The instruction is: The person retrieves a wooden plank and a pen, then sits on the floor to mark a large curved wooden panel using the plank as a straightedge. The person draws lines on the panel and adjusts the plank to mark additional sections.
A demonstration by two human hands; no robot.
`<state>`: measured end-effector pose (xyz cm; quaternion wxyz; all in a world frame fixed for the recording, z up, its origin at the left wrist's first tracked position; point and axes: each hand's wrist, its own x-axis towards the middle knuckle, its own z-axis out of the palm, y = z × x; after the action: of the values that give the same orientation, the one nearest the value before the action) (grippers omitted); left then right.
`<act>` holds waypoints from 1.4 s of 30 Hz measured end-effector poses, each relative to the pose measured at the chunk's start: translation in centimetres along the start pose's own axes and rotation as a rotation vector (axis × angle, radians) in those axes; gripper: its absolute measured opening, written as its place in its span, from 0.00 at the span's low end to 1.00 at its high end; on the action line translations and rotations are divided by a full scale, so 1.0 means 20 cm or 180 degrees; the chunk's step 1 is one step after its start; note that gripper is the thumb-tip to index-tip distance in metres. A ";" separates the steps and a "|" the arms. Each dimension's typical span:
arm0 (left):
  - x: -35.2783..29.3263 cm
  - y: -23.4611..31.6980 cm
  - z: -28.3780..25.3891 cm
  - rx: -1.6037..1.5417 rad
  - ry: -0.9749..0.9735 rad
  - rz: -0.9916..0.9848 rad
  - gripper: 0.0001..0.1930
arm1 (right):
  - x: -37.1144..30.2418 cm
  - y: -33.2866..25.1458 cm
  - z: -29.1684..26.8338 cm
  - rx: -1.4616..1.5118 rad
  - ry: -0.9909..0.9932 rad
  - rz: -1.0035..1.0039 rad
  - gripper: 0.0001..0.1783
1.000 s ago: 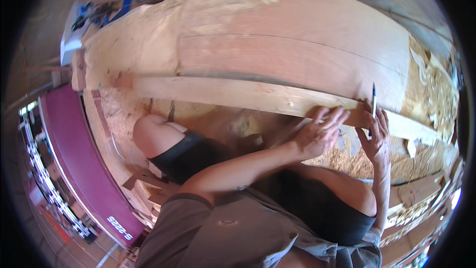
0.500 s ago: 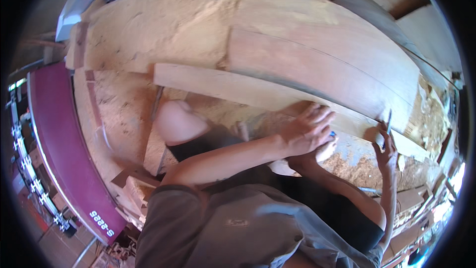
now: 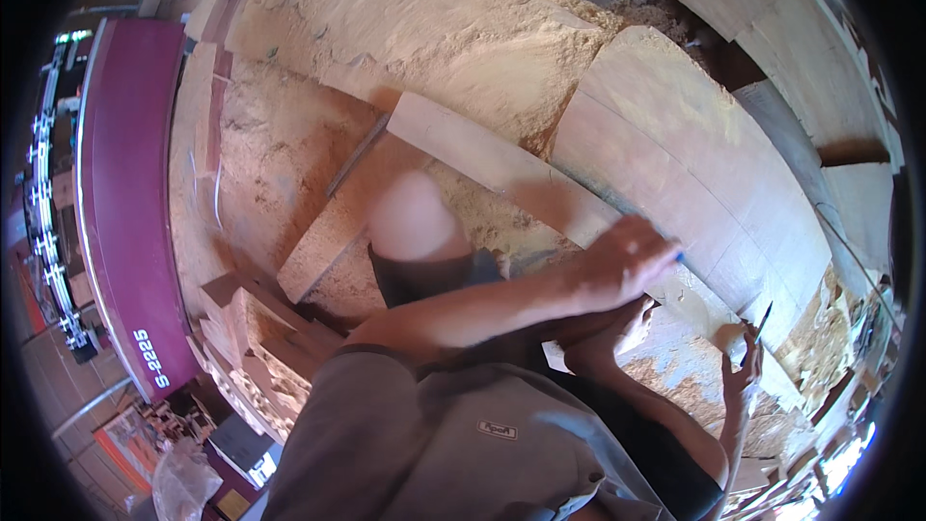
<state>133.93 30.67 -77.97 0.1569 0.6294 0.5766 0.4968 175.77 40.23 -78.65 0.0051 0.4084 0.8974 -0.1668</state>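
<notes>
A long pale wooden plank runs diagonally from upper left to lower right, over sawdust and along a wide dark-lined board. My left hand is closed above the middle of the plank, around a small thing with a blue end; the fingers hide the rest. Near the plank's right end, my right hand grips a thin, dark-pointed pencil, tip upward. A pale round thing is beside its fingers; I cannot make out what it is.
Thick sawdust covers much of the surface. My bent knee and bare foot are close to the plank. A thin stick lies near its left end. On the left is a maroon panel; wood offcuts lie below.
The view has turned, so the plank slopes more steeply. My left hand has shifted, and its blue-ended thing now points over the plank's far edge. My right hand still holds the pencil.
</notes>
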 end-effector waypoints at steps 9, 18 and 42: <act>0.07 0.12 -0.92 0.0435 0.1327 -0.1541 0.13 | 0.09 -0.07 0.04 0.0076 0.0264 -0.0246 0.37; -0.60 -0.20 -1.52 0.1077 0.3288 -0.2279 0.11 | 0.30 -0.28 -0.09 0.0115 0.0722 -0.0634 0.30; -0.52 -1.16 -1.49 0.3284 0.1496 -0.1762 0.21 | 0.54 -0.50 -0.04 0.0211 0.1341 -0.0980 0.40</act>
<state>98.29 17.06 -86.88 -0.1750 0.3256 0.9026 0.2207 161.35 42.23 -76.46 -0.2207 0.2928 0.9243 -0.1062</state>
